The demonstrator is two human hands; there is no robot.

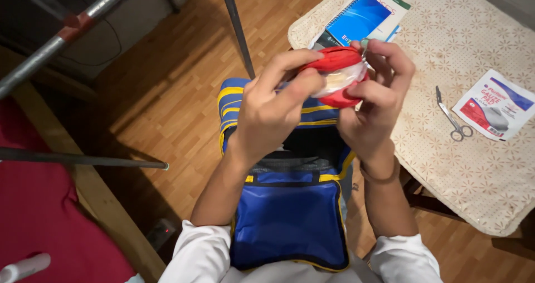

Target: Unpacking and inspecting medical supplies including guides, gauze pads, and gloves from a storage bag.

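Both hands, left hand (276, 102) and right hand (376, 93), pinch a small red pouch (337, 74) with fingers pressed together, its mouth parted, above the open blue bag (290, 216) beside the worktop (473, 166).

A flat square packet (494, 105), white with red and blue areas, lies on the table (473, 171) at the right, near the scissors (452, 116). A rectangular blue cover with spiral binding (359, 16) lies at the table's far edge, on top of a white-and-green printed sheet (393, 1).
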